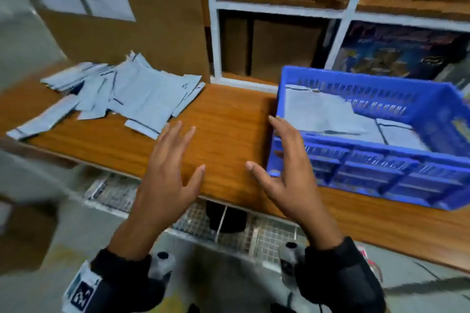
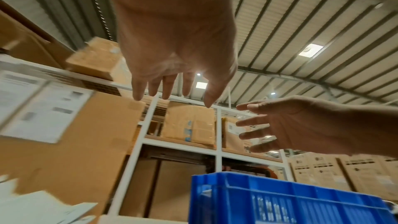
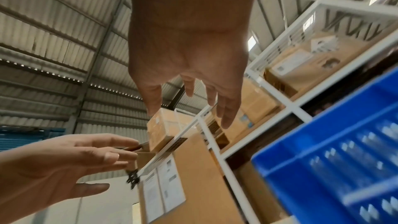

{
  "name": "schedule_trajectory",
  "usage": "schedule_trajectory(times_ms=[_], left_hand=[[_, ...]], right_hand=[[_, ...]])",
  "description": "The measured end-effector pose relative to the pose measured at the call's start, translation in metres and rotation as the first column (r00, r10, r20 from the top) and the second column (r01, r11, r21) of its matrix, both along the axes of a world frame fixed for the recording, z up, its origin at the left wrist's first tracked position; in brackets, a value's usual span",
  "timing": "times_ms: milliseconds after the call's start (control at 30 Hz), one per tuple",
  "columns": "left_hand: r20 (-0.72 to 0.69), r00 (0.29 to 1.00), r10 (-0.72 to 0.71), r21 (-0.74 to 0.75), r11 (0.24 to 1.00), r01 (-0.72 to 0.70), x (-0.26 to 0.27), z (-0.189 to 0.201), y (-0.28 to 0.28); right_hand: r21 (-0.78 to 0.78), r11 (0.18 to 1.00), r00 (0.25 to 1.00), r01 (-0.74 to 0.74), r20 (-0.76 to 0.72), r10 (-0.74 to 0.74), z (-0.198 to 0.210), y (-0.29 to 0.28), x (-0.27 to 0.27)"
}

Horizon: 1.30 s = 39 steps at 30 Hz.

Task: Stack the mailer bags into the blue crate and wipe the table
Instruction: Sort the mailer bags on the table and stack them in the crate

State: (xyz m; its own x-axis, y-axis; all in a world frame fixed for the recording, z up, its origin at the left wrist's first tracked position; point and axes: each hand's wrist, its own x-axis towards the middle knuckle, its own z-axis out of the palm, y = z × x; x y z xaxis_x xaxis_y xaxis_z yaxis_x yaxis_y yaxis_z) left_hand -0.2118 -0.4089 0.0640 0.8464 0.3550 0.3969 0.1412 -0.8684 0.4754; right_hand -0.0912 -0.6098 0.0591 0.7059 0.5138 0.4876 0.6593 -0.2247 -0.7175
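Both hands are empty and spread flat: the left hand (image 1: 166, 173) hovers palm-down over bare wood, and the right hand (image 1: 292, 173) hangs beside it with its fingertips just at the near corner of the blue crate (image 1: 381, 160). The loose mailer bags (image 1: 122, 94) lie well out beyond the left hand's fingers, fanned in a messy overlapping heap on the surface (image 1: 223, 119); a few more bags (image 1: 320, 114) already lie flat inside the crate, past the right hand.

The bags look like thin, pale grey plastic film, flat and rectangular with dark edge strips. They should be very light, floppy and slick, so a single one will sag and slide off its neighbours. Gathering several by squaring their edges together, then pinching the bundle along one short side with a palm beneath it, seems the safer hold. The crate is rigid moulded plastic with slotted walls; the surface is smooth wood-grain laminate, so the bags will likely skate when pushed
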Motion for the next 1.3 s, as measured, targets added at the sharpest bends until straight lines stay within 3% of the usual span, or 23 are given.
schedule_trajectory(times_ms=[167, 300, 467, 733, 933, 1100, 1300], left_hand=[[-0.079, 0.993, 0.086, -0.027, 0.996, -0.088, -0.071, -0.042, 0.051], [-0.100, 0.985, 0.141, -0.084, 0.985, -0.149, -0.091, -0.069, 0.082], [-0.134, 0.972, 0.193, -0.127, 0.969, -0.210, -0.076, -0.080, 0.130], [-0.207, 0.942, 0.264, -0.152, 0.943, -0.297, -0.004, -0.077, 0.248], [-0.172, 0.959, 0.226, -0.142, 0.957, -0.251, 0.061, -0.075, 0.328], [-0.114, 0.975, 0.189, -0.243, 0.947, -0.212, 0.106, -0.066, 0.379], [-0.063, 0.996, 0.070, -0.448, 0.889, -0.091, 0.161, -0.074, 0.431]], right_hand=[[-0.077, 0.983, 0.984, -0.167, -0.076, 0.162, -0.041, 0.062, -0.044], [-0.102, 0.958, 0.959, -0.267, -0.129, 0.253, -0.063, 0.107, -0.055], [-0.085, 0.950, 0.943, -0.300, -0.178, 0.282, -0.075, 0.173, -0.034], [-0.095, 0.932, 0.923, -0.349, -0.205, 0.325, -0.087, 0.284, 0.036], [-0.121, 0.967, 0.945, -0.222, -0.273, 0.183, -0.096, 0.350, 0.096], [-0.273, 0.959, 0.935, -0.071, -0.354, -0.031, -0.099, 0.389, 0.136], [-0.292, 0.953, 0.873, 0.075, -0.443, -0.204, -0.114, 0.432, 0.167]])
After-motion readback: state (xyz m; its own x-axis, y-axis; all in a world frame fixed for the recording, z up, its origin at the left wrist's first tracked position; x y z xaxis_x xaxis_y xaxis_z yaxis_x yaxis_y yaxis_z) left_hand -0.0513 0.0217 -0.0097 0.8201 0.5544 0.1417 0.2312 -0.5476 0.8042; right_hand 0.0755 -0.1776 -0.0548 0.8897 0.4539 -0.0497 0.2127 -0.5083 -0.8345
